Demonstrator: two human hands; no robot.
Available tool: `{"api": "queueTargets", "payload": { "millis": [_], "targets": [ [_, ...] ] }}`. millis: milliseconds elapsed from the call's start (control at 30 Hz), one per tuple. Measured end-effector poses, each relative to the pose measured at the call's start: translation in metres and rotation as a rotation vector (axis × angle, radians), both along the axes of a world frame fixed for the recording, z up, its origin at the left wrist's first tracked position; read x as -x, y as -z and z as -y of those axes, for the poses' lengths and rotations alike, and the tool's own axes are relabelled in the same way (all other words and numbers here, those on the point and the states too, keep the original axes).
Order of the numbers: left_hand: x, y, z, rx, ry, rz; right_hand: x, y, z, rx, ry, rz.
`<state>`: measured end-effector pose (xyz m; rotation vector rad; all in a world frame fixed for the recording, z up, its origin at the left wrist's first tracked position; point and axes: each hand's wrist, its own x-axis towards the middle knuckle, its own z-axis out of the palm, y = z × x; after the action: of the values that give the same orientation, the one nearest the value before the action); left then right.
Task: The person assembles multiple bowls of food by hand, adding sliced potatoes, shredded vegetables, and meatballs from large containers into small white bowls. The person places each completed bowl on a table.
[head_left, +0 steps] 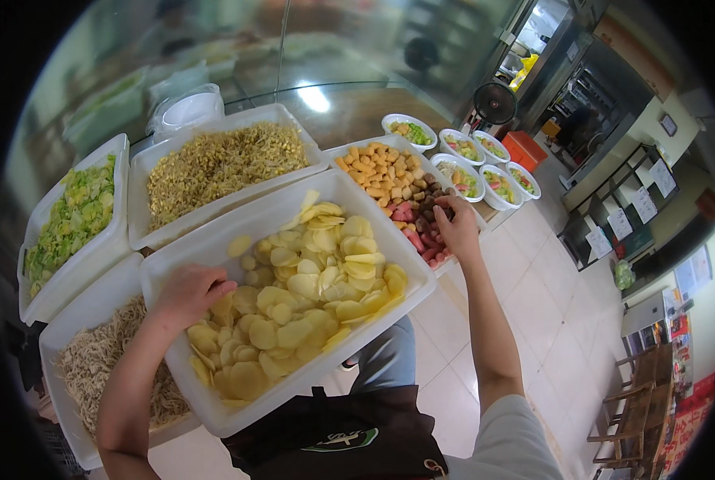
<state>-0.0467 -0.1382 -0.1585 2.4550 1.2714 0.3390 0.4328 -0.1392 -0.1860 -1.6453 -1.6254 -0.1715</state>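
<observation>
tray: my L hand (188,294) grips near-left rim of white potato-slice tray (213,248), long axis near-left to far-right.
R hand (457,226): pinching at sausage pieces (418,226) in far-right tray.
room: tiled floor (549,320), glass counter (349,104).

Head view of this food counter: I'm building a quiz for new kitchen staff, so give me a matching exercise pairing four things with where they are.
Things:
1. left hand
2. right hand
3. chopped green vegetable tray
4. small white bowls

Places:
A. far left of the counter
B. in the tray of potato slices
C. beyond the mixed tray, far right end of the counter
D. over the sausage pieces in the mixed tray

Pairs: 1-B, 2-D, 3-A, 4-C
</observation>
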Motion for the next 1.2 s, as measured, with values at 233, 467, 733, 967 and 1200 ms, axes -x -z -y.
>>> {"api": "queueTargets", "payload": {
  "millis": [233,467,733,967,1200],
  "targets": [
    [0.0023,0.0090,-0.0013,-0.077,0.031,0.019,0.0039,-0.0031,0.0020,0.053,0.022,-0.048],
    [-0.0012,0.0051,0.0017,-0.036,0.023,0.016,0.0006,-0.0005,0.0023,0.053,0.024,-0.027],
    [-0.0014,0.0048,0.0029,-0.016,0.021,0.006,0.0002,-0.0005,0.0022,0.037,0.019,-0.043],
    [0.0004,0.0047,0.0025,-0.013,0.022,-0.011,0.0054,-0.0037,0.0032,0.039,0.023,-0.048],
    [0.0004,0.0082,0.0007,-0.002,0.041,0.013,-0.0022,0.0029,0.0018,0.027,0.024,-0.048]
  ]
}}
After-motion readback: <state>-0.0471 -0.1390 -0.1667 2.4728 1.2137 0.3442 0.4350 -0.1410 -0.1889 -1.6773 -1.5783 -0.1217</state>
